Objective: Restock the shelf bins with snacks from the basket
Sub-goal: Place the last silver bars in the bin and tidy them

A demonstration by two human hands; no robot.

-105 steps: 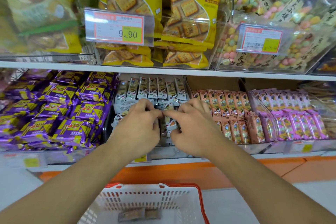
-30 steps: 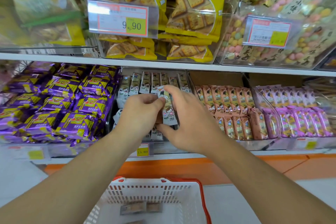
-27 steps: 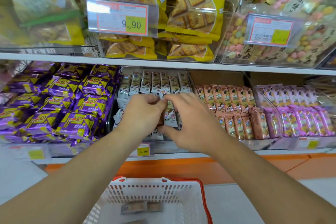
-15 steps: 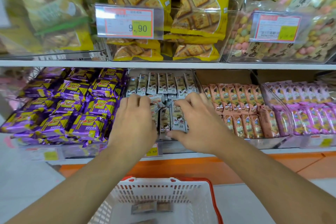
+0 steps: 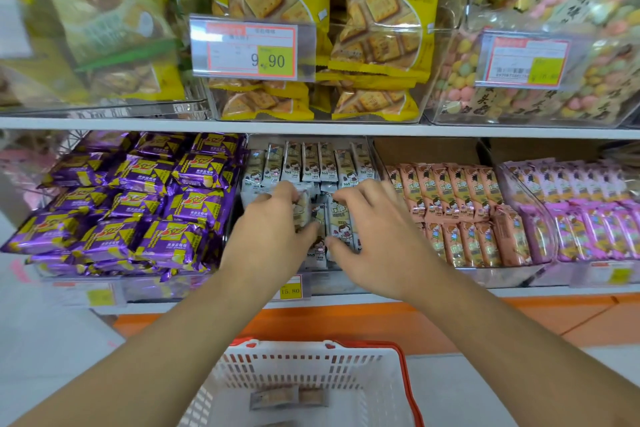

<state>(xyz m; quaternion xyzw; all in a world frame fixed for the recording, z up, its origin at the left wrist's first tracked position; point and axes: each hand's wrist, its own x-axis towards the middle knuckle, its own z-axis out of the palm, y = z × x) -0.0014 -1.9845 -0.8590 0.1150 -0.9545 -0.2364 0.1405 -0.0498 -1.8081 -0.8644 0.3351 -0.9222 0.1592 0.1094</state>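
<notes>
Since half a second earlier, the left hand (image 5: 268, 236) had closed round a white snack pack (image 5: 302, 210), where before it lay flat on the row, and the right hand (image 5: 372, 236) had spread wider over the packs beside it. In the head view, the left hand gripped that pack between thumb and curled fingers, its long axis running front to back, just above the front row of the middle bin (image 5: 325, 282). The right hand rested with fingers splayed on the standing white packs (image 5: 341, 230), its thumb near the left hand's thumb. The gap for the held pack seemed to lie directly under the left hand, so that hand was the nearer. The bin held two rows of upright white packs. Below, the basket (image 5: 403, 378) held a few brown packs (image 5: 277, 397) on its floor.
</notes>
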